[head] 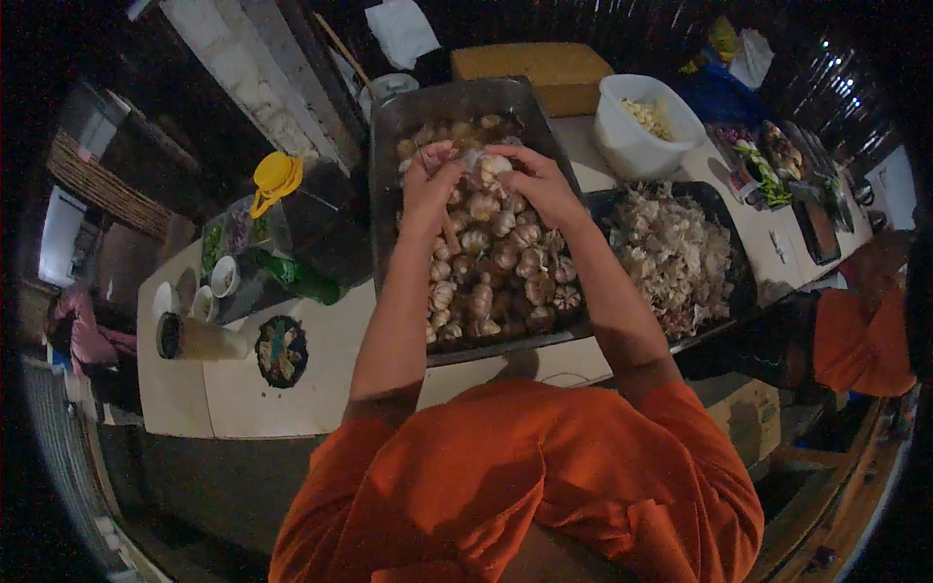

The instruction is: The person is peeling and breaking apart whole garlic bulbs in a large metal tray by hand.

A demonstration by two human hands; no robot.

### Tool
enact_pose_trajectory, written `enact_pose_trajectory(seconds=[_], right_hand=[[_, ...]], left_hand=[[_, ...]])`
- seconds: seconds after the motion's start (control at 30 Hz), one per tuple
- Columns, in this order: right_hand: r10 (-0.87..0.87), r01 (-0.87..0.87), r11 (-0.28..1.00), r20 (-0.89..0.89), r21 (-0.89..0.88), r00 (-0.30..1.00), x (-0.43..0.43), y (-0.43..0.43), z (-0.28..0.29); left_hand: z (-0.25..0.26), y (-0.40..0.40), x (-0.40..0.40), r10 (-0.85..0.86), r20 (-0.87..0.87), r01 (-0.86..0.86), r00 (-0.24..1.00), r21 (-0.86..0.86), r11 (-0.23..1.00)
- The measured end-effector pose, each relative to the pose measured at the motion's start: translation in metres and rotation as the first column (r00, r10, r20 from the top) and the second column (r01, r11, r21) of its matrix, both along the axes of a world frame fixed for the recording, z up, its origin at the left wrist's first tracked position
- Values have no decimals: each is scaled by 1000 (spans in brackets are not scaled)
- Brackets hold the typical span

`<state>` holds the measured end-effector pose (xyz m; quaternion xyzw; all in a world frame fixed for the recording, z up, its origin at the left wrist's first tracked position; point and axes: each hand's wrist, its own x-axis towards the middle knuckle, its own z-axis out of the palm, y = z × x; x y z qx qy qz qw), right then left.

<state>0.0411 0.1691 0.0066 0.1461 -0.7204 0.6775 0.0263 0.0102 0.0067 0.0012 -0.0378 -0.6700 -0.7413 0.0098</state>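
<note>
Both my hands are over a dark rectangular tub (pixel 474 91) of garlic bulbs (pixel 481 299), many with purplish skins. My right hand (pixel 543 186) grips a pale, partly peeled garlic bulb (pixel 496 166) between thumb and fingers. Close beside it, my left hand (pixel 430 189) holds what looks like a slim knife with a brown handle (pixel 450 235). The handle sticks out below the palm and a thin dark blade shows above; the grip itself is partly hidden. Loose papery skin lies between the fingertips of both hands.
To the right, a black tray (pixel 740 255) is heaped with garlic skins (pixel 674 255). Behind it stands a white tub (pixel 616 146) of peeled cloves (pixel 649 116). A green bottle (pixel 299 275), small bowls and a dark dish (pixel 282 351) are at left. Other people are at both sides.
</note>
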Motion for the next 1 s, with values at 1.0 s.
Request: enact_pose_trajectory(seconds=[1.0], right_hand=[[-162, 427, 776, -508, 464, 846, 9, -15, 3]], left_hand=[[11, 0, 21, -251, -176, 40, 952, -740, 671]])
